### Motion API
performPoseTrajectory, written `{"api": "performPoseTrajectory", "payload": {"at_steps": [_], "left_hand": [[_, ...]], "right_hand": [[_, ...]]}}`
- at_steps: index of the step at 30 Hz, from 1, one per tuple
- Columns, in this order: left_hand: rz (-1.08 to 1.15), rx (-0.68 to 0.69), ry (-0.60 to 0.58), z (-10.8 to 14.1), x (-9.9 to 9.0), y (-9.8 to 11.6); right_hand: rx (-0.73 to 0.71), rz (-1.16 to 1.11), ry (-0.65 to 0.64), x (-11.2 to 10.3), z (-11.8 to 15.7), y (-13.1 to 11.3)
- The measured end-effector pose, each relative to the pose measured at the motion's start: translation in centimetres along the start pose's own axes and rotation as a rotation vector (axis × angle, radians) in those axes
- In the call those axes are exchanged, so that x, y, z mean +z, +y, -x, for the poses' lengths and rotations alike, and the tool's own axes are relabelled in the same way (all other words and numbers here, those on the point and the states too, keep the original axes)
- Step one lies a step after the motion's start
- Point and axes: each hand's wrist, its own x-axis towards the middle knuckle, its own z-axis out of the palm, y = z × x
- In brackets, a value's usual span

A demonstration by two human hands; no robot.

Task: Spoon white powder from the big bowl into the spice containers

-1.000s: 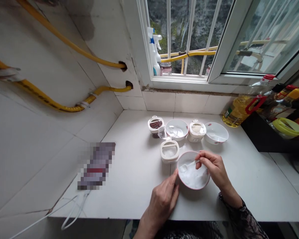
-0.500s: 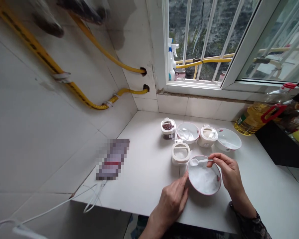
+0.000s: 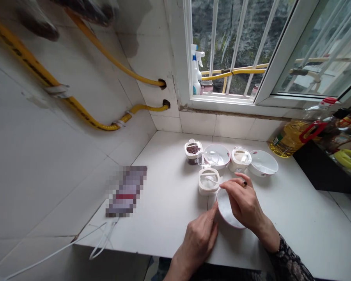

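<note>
A white bowl with a pink rim and white contents stands near the counter's front. My left hand is closed at its left side, fingers on the rim. Above the bowl, my right hand pinches the handle of a small white spoon. The spoon's head is inside a square open container of white granules, just behind the bowl. My right hand hides part of the bowl.
Behind stand a jar of dark red contents, a second bowl, a beige-filled container and a third bowl. An oil bottle and black box are right; a pixelated object lies left.
My right hand has moved left with the spoon, from over the bowl to the container of white granules. My left hand stays at the bowl. The view has shifted slightly.
</note>
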Motion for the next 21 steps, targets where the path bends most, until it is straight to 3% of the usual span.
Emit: {"api": "performPoseTrajectory", "payload": {"at_steps": [3,8,15,21], "left_hand": [[0.003,-0.001,0.002,0.1,0.0,0.0],[-0.005,-0.018,-0.007,0.2,0.1,0.0],[-0.007,-0.007,-0.012,0.1,-0.1,0.0],[0.004,-0.021,-0.021,0.2,0.0,0.0]], "right_hand": [[-0.028,0.024,0.007,-0.5,0.1,0.2],[0.091,0.028,0.089,-2.1,0.6,0.8],[0.125,0.099,-0.129,-1.7,2.3,1.9],[0.125,0.076,-0.2,-1.2,2.6,1.7]]}}
